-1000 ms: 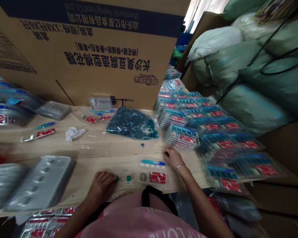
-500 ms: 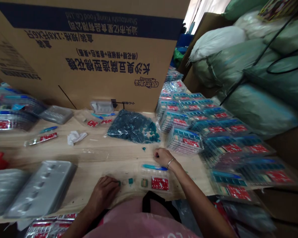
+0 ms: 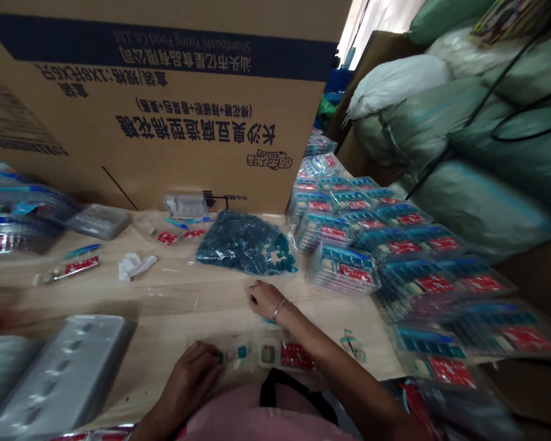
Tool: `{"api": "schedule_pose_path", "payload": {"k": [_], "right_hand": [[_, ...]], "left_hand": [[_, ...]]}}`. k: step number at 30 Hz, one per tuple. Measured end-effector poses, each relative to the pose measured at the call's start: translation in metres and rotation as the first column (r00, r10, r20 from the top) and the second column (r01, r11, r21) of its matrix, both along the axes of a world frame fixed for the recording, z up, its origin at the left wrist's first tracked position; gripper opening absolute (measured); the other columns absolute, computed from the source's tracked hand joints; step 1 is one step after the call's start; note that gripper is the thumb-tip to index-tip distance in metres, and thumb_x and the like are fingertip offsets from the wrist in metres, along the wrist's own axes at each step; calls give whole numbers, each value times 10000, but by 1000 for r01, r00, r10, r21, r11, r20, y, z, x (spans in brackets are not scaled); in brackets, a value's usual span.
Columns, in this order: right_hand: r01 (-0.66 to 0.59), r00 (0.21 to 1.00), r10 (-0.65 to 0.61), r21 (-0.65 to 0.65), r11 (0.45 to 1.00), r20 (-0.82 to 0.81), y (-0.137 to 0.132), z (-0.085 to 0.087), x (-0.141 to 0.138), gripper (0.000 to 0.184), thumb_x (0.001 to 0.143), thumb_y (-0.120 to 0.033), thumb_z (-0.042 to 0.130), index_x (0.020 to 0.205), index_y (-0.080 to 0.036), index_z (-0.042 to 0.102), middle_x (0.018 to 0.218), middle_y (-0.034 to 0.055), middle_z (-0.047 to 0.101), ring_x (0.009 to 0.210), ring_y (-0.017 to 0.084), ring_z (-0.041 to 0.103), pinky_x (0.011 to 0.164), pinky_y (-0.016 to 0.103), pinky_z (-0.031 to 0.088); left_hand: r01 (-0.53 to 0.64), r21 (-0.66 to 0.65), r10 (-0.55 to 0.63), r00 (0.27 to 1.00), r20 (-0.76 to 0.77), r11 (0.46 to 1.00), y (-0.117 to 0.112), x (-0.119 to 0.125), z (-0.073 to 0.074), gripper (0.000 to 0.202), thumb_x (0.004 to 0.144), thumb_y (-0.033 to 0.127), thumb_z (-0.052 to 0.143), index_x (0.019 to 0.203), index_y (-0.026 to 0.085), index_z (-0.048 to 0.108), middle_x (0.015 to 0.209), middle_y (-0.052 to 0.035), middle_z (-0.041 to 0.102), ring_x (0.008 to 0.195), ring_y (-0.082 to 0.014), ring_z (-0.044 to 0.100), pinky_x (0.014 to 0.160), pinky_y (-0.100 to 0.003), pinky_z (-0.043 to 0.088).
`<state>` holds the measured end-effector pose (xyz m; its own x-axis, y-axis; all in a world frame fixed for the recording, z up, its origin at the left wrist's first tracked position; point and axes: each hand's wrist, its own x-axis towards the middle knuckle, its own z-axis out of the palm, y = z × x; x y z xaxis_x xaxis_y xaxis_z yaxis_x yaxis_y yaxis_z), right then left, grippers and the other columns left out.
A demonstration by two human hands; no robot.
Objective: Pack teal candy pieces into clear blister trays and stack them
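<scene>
The clear, compartmented plastic tray [image 3: 274,336] lay near centre on the pale wooden tabletop [image 3: 179,300]; probably light, slick and flexible, it suited a rim hold. Whether your curled right hand [image 3: 264,300] or left hand [image 3: 195,367] held anything could not be told.

The right forearm [image 3: 333,364] slants from the lower right up and to the left, crossing ahead of the torso [image 3: 261,413], with the wrist [image 3: 282,312] nearly straight. The right hand [image 3: 265,299] reaches farther out than the left, its fingers curled inward. The left forearm [image 3: 158,416] rises from the bottom edge, angled rightward, and the left hand [image 3: 195,367] lies back up, close to the body, fingers bent and pointing right. Both forearms are bare.
</scene>
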<state>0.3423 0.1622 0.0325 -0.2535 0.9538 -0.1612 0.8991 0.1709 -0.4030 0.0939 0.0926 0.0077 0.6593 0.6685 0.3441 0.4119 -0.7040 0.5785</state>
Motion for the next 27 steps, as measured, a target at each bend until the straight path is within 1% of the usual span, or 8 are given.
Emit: {"api": "schedule_pose_path", "payload": {"k": [5,8,12,14,17,19,21,27], "right_hand": [[128,991,-129,66,990,15,1,17,39,189,709,-68,571,827,-174,674,844,34,665,749,139,602,676,215,443],[264,959,-277,175,949,54,11,24,65,223,797,-89,493,934,-156,655,988,96,636,866,182,589,767,284,446],[287,949,-307,213,934,70,52,15,71,164,821,-140,524,861,-162,681,960,121,638,978,230,567,850,328,425],[256,962,-271,212,943,45,81,8,63,200,831,-181,542,991,-170,662,1051,124,619,1006,220,567,858,315,429],[185,982,-191,227,956,5,117,-2,49,549,734,-349,686,1237,-204,524,1295,129,472,1148,242,489,921,328,407],[157,987,-160,230,960,-8,129,-7,44,729,636,-395,755,1284,-219,471,1340,126,410,1163,259,469,938,346,399],[160,987,-161,222,962,-12,133,-11,42,688,627,-336,756,1251,-207,496,1301,123,426,1059,235,532,893,333,425],[239,970,-242,180,954,-5,124,-10,54,243,659,-126,655,893,-186,633,935,37,593,771,149,569,707,236,438]], "left_hand": [[-28,13,27,1000,4,1000,1,0,-3,81,855,159,512,868,206,576,820,-36,648,748,-147,590,691,-253,480],[14,16,-14,999,-31,1000,1,-1,-2,170,844,168,535,1003,220,569,836,-35,659,766,-158,599,693,-257,489],[78,10,-77,996,-51,997,4,-1,-2,149,857,165,522,982,226,574,871,-32,665,790,-153,604,741,-266,488],[89,41,-88,996,-13,995,5,0,-3,142,866,159,502,972,222,574,851,-31,668,761,-147,605,720,-258,490],[103,83,-105,994,23,991,8,0,-5,129,862,160,506,956,214,574,820,-32,671,732,-145,606,687,-250,492],[107,78,-110,994,24,991,8,1,-6,134,854,152,510,955,213,574,809,-31,667,724,-144,603,671,-246,490],[94,43,-94,996,10,995,7,1,-5,142,848,137,507,948,212,574,811,-32,661,728,-143,596,662,-245,486],[19,-49,-22,999,-50,999,0,3,2,105,843,139,510,909,201,563,817,-38,642,763,-152,578,713,-281,473]]}}
